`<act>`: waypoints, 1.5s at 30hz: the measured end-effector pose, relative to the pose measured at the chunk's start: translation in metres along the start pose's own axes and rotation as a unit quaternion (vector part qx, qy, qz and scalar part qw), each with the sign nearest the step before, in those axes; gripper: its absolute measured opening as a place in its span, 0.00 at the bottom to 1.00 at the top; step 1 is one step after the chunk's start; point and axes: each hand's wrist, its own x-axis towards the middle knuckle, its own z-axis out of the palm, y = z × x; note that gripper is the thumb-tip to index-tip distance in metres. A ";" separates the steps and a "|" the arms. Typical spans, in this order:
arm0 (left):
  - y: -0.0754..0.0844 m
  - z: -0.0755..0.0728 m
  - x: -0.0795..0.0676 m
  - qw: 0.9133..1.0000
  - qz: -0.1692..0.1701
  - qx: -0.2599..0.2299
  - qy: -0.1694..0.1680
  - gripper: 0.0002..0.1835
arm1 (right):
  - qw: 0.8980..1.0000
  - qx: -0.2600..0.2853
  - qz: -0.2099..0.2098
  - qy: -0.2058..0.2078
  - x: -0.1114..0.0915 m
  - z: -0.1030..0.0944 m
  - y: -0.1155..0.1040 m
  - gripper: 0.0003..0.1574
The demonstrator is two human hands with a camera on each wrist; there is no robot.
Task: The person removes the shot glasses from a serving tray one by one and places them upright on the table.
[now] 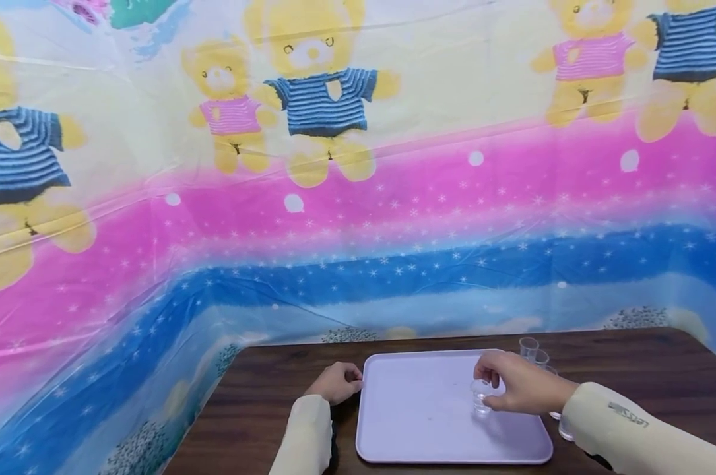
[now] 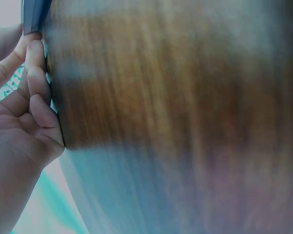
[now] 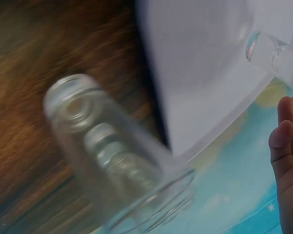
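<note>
Over the right part of a pale lilac tray, my right hand holds a small clear glass between thumb and fingers. That glass shows upper right in the right wrist view, just past the fingertips. My left hand is at the tray's left edge, its fingers curled. In the left wrist view, thumb and finger of the left hand pinch the tray's edge.
More clear glasses stand in a line along the tray's right side, partly hidden behind the right hand and sleeve. One large blurred glass fills the right wrist view. A printed bear cloth hangs behind the brown wooden table.
</note>
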 end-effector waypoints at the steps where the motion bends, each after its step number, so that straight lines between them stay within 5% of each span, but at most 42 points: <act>1: 0.000 0.000 0.000 1.000 0.001 0.002 0.000 0.02 | 1.000 -0.002 -0.003 0.002 -0.002 -0.001 0.001 0.17; 11: -0.004 0.002 0.003 1.000 0.007 0.009 0.009 0.02 | 1.000 -0.017 -0.004 0.012 -0.024 -0.011 0.005 0.17; 24: -0.005 0.001 0.005 1.000 0.025 0.001 0.004 0.02 | 0.998 -0.017 0.003 0.052 -0.083 -0.029 0.007 0.15; 45: -0.016 -0.007 0.000 1.000 0.027 0.009 0.005 0.04 | 0.996 0.049 0.016 0.069 -0.124 -0.014 0.035 0.16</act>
